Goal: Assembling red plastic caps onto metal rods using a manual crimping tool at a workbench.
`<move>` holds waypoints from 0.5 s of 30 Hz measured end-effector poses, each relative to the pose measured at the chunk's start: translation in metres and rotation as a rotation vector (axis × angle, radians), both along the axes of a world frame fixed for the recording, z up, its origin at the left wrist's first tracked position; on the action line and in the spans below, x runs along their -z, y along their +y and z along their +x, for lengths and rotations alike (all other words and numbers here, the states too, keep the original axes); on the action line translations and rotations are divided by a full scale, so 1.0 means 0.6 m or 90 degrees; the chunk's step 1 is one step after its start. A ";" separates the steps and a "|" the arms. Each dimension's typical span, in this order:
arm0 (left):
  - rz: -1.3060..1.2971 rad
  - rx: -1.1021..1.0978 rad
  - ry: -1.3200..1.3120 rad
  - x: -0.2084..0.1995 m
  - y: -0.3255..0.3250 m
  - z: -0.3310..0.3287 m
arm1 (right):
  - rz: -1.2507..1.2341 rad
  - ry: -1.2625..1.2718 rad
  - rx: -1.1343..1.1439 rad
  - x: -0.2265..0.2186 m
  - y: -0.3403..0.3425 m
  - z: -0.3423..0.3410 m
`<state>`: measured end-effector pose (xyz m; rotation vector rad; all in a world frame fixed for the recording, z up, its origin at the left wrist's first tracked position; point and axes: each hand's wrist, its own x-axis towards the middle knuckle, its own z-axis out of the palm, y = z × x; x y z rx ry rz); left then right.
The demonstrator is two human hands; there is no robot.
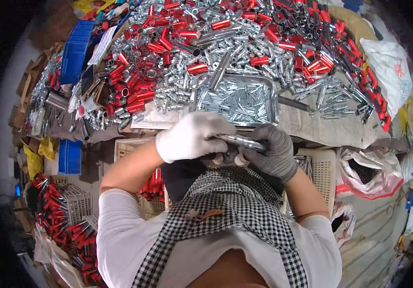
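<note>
In a white glove, my left hand (193, 136) is closed on one end of a shiny metal tube (241, 141). My right hand (274, 152), gloved in grey, grips the tube's other end. The tube lies nearly level in front of my checked apron (225, 192). Just beyond my hands, a metal tray (277, 103) holds many short silver pins (237, 102). A longer metal tube (220, 72) leans over the tray's far left rim. What my fingertips cover on the tube is hidden.
Behind the tray rises a wide heap of silver fittings and red tubes (197, 68). Loose silver rods (336, 103) lie to the right. Cream plastic crates (324, 168) flank me below the table edge. Open white sacks (372, 170) stand at right, red-handled parts (67, 230) at lower left.
</note>
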<state>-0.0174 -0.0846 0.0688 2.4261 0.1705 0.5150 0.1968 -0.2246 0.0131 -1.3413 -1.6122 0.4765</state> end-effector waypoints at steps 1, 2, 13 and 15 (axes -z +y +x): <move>0.000 0.001 -0.003 0.011 -0.001 0.012 | 0.074 -0.022 0.021 0.010 0.005 -0.009; 0.035 0.029 -0.027 0.018 -0.001 0.024 | 0.075 -0.024 0.022 0.009 0.006 -0.008; 0.125 -0.123 -0.052 0.034 0.097 0.089 | -0.144 0.061 0.139 0.032 0.014 0.046; 0.165 -0.348 0.035 0.080 0.133 0.109 | -0.190 0.187 0.161 0.035 0.014 0.070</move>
